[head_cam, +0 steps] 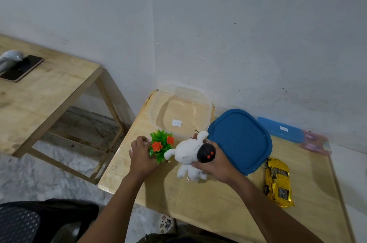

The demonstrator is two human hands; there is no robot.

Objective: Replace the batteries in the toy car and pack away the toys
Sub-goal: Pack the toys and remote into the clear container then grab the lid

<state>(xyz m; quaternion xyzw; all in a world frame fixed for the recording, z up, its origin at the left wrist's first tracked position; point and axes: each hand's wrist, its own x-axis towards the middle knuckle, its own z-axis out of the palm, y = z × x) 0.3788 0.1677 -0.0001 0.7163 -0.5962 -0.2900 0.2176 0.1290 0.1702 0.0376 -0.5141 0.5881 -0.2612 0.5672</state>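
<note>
My left hand (pixel 141 158) grips a small artificial plant (pixel 161 145) with green leaves and orange flowers, near the table's left edge. My right hand (pixel 215 165) holds a black remote control (pixel 206 153) with red buttons, pressed together with a white plush bunny (pixel 188 158). Behind them stands a clear plastic container (pixel 207 107), lidless and with nothing in it. Its blue lid (pixel 241 139) lies flat to the right. A shiny yellow toy car (pixel 278 181) sits on the wooden table (pixel 218 203) to the right of my right arm.
A long blue case (pixel 281 129) and a purple packet (pixel 315 142) lie against the back wall. A second wooden table (pixel 45 91) at the left carries a phone (pixel 21 68) and a grey object (pixel 10 59). A dark chair (pixel 39 221) is at lower left.
</note>
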